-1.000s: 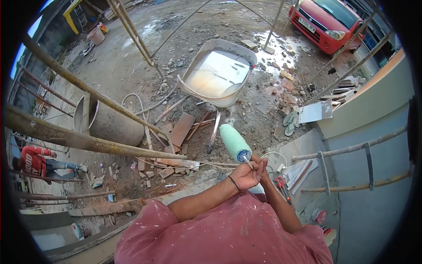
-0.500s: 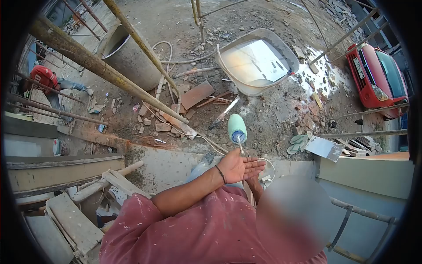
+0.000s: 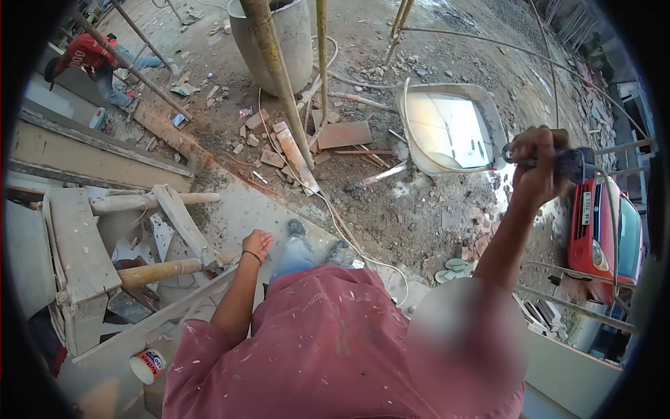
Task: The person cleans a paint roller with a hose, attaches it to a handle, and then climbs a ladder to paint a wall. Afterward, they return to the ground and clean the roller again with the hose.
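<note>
My right hand (image 3: 539, 166) is raised at the right, its fingers wrapped round the dark handle of a paint roller (image 3: 576, 165). The handle's greyish end sticks out on the near side of the fist; the pale green roller sleeve cannot be made out. Low on the left, beside my legs, my left hand (image 3: 258, 244) hangs with its fingers curled in and nothing visible in it. A dark band circles that wrist. Beyond my right hand lies a large tub (image 3: 497, 119) of whitish liquid on the ground.
Scaffold poles (image 3: 283, 80) rise ahead, by a tall concrete-coloured barrel (image 3: 293, 49). A hose (image 3: 331, 222) crosses the rubble. Planks and a trestle (image 3: 84, 251) stand left, a paint can (image 3: 147, 366) below. A red car (image 3: 592, 230) is parked right. A person in red (image 3: 84, 54) bends far left.
My right hand has swung up and right with the paint roller. My left hand has drawn back left and down from beside it, its flat palm now curled. The view has turned.
</note>
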`<state>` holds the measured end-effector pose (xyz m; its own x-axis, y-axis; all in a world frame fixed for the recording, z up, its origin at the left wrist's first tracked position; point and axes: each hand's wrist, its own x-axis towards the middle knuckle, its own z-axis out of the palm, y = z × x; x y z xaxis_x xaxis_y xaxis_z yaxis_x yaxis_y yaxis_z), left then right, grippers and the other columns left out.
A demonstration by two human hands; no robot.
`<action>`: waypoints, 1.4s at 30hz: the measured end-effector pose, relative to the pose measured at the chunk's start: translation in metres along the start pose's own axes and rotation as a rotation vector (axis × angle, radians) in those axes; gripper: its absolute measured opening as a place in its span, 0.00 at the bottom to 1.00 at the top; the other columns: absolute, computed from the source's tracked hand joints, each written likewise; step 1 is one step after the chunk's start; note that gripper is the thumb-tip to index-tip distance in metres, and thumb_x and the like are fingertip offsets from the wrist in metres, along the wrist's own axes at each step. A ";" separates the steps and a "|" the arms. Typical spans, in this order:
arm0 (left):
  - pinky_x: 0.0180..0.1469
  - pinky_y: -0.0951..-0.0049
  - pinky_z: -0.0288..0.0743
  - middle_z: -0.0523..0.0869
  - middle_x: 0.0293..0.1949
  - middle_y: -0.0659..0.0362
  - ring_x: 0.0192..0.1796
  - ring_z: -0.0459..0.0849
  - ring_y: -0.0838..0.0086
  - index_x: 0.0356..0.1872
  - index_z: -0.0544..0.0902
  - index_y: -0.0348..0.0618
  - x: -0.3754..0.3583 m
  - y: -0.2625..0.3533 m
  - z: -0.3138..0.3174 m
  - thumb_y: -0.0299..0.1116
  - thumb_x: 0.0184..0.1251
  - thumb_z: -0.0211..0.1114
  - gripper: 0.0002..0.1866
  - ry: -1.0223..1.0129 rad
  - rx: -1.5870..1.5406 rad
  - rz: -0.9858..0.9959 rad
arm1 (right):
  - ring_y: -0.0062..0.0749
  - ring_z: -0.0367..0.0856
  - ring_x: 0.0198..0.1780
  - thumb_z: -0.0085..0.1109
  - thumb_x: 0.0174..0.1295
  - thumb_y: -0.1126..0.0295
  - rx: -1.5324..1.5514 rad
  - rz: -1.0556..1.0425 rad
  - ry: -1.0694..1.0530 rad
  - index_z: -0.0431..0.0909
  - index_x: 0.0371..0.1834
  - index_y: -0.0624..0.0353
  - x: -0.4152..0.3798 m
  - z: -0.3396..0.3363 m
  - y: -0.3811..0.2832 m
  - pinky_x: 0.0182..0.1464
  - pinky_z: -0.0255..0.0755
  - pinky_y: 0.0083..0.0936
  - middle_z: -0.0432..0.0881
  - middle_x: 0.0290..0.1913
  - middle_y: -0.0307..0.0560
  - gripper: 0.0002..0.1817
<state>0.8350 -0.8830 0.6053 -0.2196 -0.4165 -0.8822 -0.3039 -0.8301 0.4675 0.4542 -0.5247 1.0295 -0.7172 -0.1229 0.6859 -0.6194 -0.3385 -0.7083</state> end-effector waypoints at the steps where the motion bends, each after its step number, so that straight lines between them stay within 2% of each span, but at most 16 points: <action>1: 0.54 0.63 0.82 0.85 0.47 0.47 0.49 0.85 0.60 0.49 0.76 0.34 0.012 -0.016 -0.031 0.35 0.67 0.59 0.16 0.054 -0.005 -0.016 | 0.27 0.67 0.20 0.50 0.70 0.78 0.038 -0.094 -0.027 0.70 0.28 0.62 0.021 0.005 -0.014 0.26 0.66 0.28 0.70 0.18 0.44 0.10; 4: 0.46 0.64 0.84 0.85 0.44 0.46 0.41 0.86 0.60 0.50 0.75 0.32 0.016 -0.078 -0.112 0.35 0.66 0.57 0.17 0.208 -0.017 -0.046 | 0.29 0.66 0.20 0.46 0.68 0.71 0.056 -0.297 -0.085 0.69 0.24 0.61 0.055 0.001 -0.012 0.28 0.67 0.32 0.68 0.18 0.43 0.12; 7: 0.42 0.61 0.84 0.83 0.46 0.43 0.39 0.86 0.56 0.52 0.73 0.30 -0.019 -0.134 -0.157 0.33 0.66 0.54 0.18 0.413 0.066 -0.223 | 0.26 0.64 0.17 0.45 0.67 0.74 -0.004 -0.243 0.182 0.68 0.23 0.60 0.005 0.021 0.080 0.25 0.68 0.29 0.66 0.16 0.40 0.12; 8: 0.40 0.59 0.85 0.82 0.48 0.41 0.39 0.86 0.54 0.55 0.71 0.29 -0.022 -0.158 -0.178 0.32 0.67 0.53 0.19 0.396 0.114 -0.287 | 0.23 0.66 0.17 0.47 0.67 0.77 -0.060 -0.127 0.207 0.67 0.23 0.60 -0.041 0.014 0.148 0.22 0.68 0.26 0.67 0.16 0.37 0.12; 9: 0.39 0.58 0.86 0.82 0.48 0.41 0.39 0.86 0.52 0.56 0.70 0.29 -0.038 -0.164 -0.182 0.32 0.67 0.53 0.21 0.417 0.181 -0.374 | 0.24 0.70 0.17 0.49 0.65 0.78 -0.287 0.253 0.289 0.70 0.27 0.61 -0.107 0.016 0.205 0.19 0.66 0.26 0.70 0.15 0.37 0.08; 11: 0.39 0.57 0.86 0.81 0.50 0.42 0.41 0.86 0.53 0.59 0.70 0.30 -0.056 -0.174 -0.190 0.32 0.68 0.53 0.22 0.358 0.228 -0.432 | 0.31 0.75 0.16 0.60 0.55 0.69 -1.029 0.914 -0.173 0.74 0.17 0.65 -0.266 -0.052 0.316 0.20 0.70 0.30 0.77 0.17 0.46 0.13; 12: 0.42 0.56 0.84 0.81 0.52 0.45 0.45 0.85 0.56 0.61 0.70 0.34 -0.065 -0.171 -0.189 0.34 0.69 0.54 0.22 0.332 0.227 -0.423 | 0.35 0.78 0.17 0.60 0.51 0.69 -0.979 1.450 -0.300 0.77 0.17 0.69 -0.308 -0.064 0.318 0.21 0.71 0.35 0.79 0.17 0.50 0.12; 13: 0.45 0.56 0.82 0.82 0.51 0.47 0.47 0.85 0.58 0.61 0.71 0.37 -0.075 -0.160 -0.183 0.36 0.69 0.55 0.22 0.300 0.270 -0.384 | 0.37 0.81 0.17 0.58 0.51 0.71 -1.083 1.665 -0.458 0.79 0.21 0.69 -0.378 -0.094 0.324 0.20 0.71 0.37 0.79 0.18 0.51 0.10; 14: 0.47 0.56 0.79 0.82 0.51 0.50 0.49 0.85 0.61 0.61 0.72 0.40 -0.084 -0.145 -0.180 0.38 0.70 0.55 0.21 0.266 0.321 -0.340 | 0.40 0.81 0.17 0.57 0.52 0.71 -1.131 1.610 -0.349 0.81 0.24 0.69 -0.460 -0.126 0.310 0.19 0.71 0.38 0.81 0.19 0.53 0.10; 17: 0.51 0.53 0.71 0.84 0.51 0.54 0.51 0.84 0.63 0.59 0.73 0.45 -0.104 -0.113 -0.163 0.40 0.71 0.54 0.19 0.401 0.225 -0.093 | 0.42 0.84 0.22 0.58 0.53 0.69 -1.134 1.770 -0.182 0.81 0.30 0.72 -0.497 -0.103 0.233 0.25 0.75 0.39 0.82 0.23 0.57 0.13; 19: 0.50 0.53 0.71 0.84 0.52 0.54 0.51 0.84 0.63 0.59 0.72 0.45 -0.099 -0.127 -0.178 0.40 0.71 0.54 0.19 0.373 0.276 -0.187 | 0.39 0.82 0.19 0.58 0.51 0.69 -0.938 1.812 -0.071 0.78 0.25 0.69 -0.525 -0.111 0.204 0.23 0.74 0.40 0.80 0.20 0.54 0.11; 24: 0.44 0.58 0.71 0.84 0.50 0.54 0.49 0.85 0.62 0.58 0.72 0.45 -0.047 -0.096 -0.159 0.41 0.71 0.53 0.19 0.186 0.684 -0.465 | 0.33 0.76 0.15 0.62 0.50 0.66 -0.835 1.391 0.004 0.76 0.19 0.65 -0.444 -0.086 0.233 0.20 0.71 0.35 0.77 0.15 0.48 0.12; 28: 0.38 0.69 0.70 0.85 0.49 0.56 0.45 0.87 0.68 0.57 0.74 0.46 0.010 -0.063 -0.127 0.43 0.72 0.54 0.18 0.108 0.564 0.014 | 0.22 0.71 0.14 0.65 0.58 0.68 -0.566 1.056 0.077 0.76 0.22 0.61 -0.282 -0.043 0.220 0.16 0.64 0.24 0.74 0.15 0.39 0.11; 35: 0.43 0.75 0.71 0.85 0.51 0.57 0.47 0.87 0.71 0.57 0.76 0.43 -0.013 0.011 -0.018 0.40 0.74 0.54 0.17 -0.066 0.489 0.163 | 0.22 0.72 0.17 0.64 0.66 0.72 -0.213 0.396 0.104 0.77 0.28 0.61 -0.055 0.022 0.093 0.20 0.65 0.21 0.74 0.16 0.39 0.09; 39: 0.44 0.74 0.71 0.84 0.51 0.57 0.47 0.87 0.71 0.58 0.76 0.43 -0.012 -0.009 -0.039 0.39 0.74 0.53 0.17 -0.076 0.462 0.189 | 0.25 0.75 0.18 0.59 0.67 0.76 -0.156 0.078 0.142 0.74 0.27 0.65 -0.026 0.044 0.083 0.21 0.72 0.23 0.75 0.16 0.43 0.10; 42: 0.42 0.75 0.71 0.84 0.51 0.56 0.48 0.86 0.69 0.58 0.75 0.43 -0.013 -0.059 -0.094 0.39 0.74 0.54 0.17 0.013 0.440 0.014 | 0.25 0.75 0.18 0.56 0.67 0.78 -0.205 0.062 0.308 0.71 0.25 0.65 -0.077 0.039 0.166 0.21 0.72 0.23 0.76 0.17 0.43 0.11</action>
<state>0.9427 -0.8633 0.5838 -0.2161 -0.4334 -0.8749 -0.6677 -0.5882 0.4563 0.4187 -0.6081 0.8657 -0.7987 0.1592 0.5803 -0.6002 -0.1420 -0.7871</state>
